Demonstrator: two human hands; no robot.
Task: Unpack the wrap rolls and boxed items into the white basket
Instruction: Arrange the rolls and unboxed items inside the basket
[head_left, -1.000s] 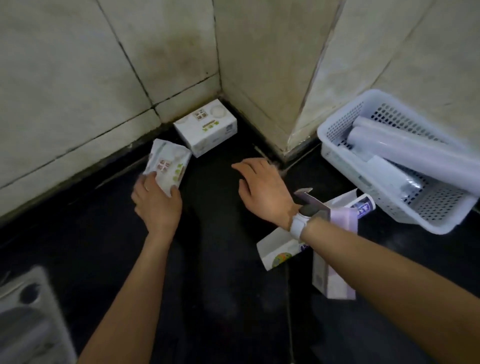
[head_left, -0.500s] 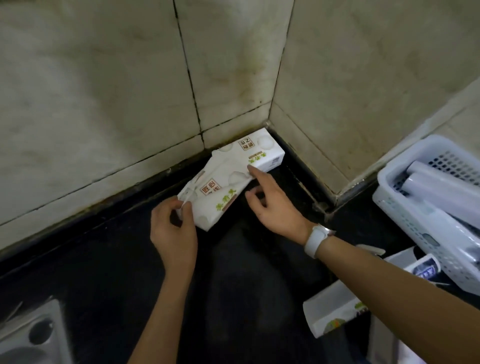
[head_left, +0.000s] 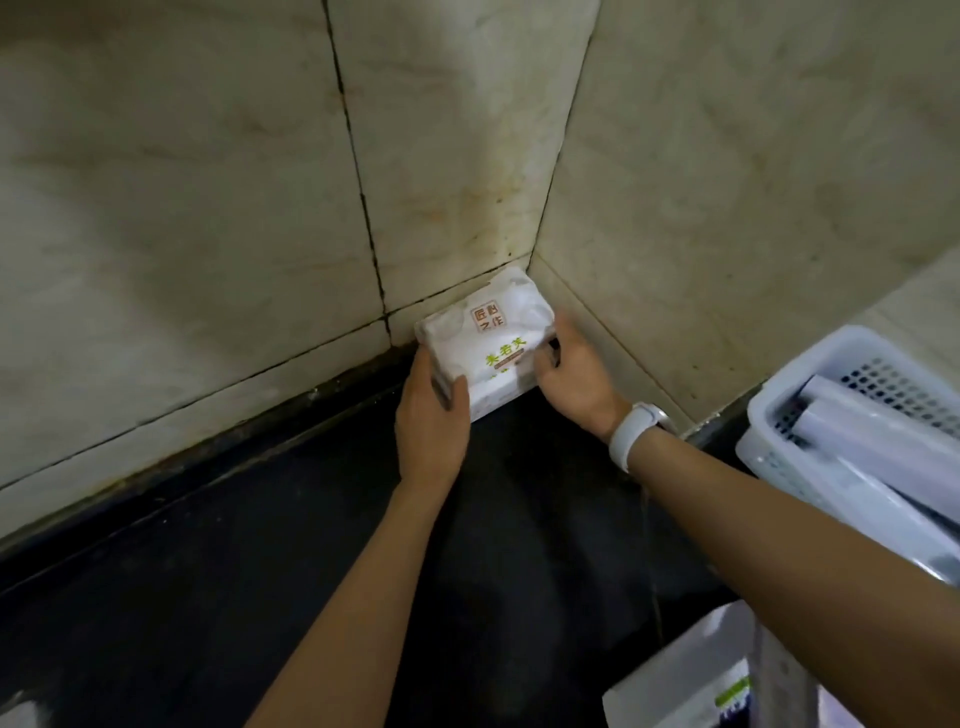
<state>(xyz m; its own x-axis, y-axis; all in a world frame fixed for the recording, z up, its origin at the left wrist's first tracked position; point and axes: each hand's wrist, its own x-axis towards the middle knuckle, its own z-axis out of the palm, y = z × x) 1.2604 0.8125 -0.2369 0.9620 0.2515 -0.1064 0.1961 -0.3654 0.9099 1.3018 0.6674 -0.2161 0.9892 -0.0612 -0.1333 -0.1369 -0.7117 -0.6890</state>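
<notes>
Since half a second ago, two tissue packs (head_left: 491, 340) are stacked in the wall corner (one above the other), clasped at the left end by the left hand (head_left: 431, 421) and the right end by the right hand (head_left: 574, 376); the white basket (head_left: 774, 410) is seen well apart, rightward.

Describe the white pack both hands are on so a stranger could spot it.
Find the corner where the two tiled walls meet the dark floor. The white pack sits there, between the left hand and right hand. Only it carries green characters and a brown square stamp.

Tissue pack (head_left: 485, 340) at frame centre in the wall corner; basket (head_left: 810, 374) at right edge, holding rolls (head_left: 883, 441).
</notes>
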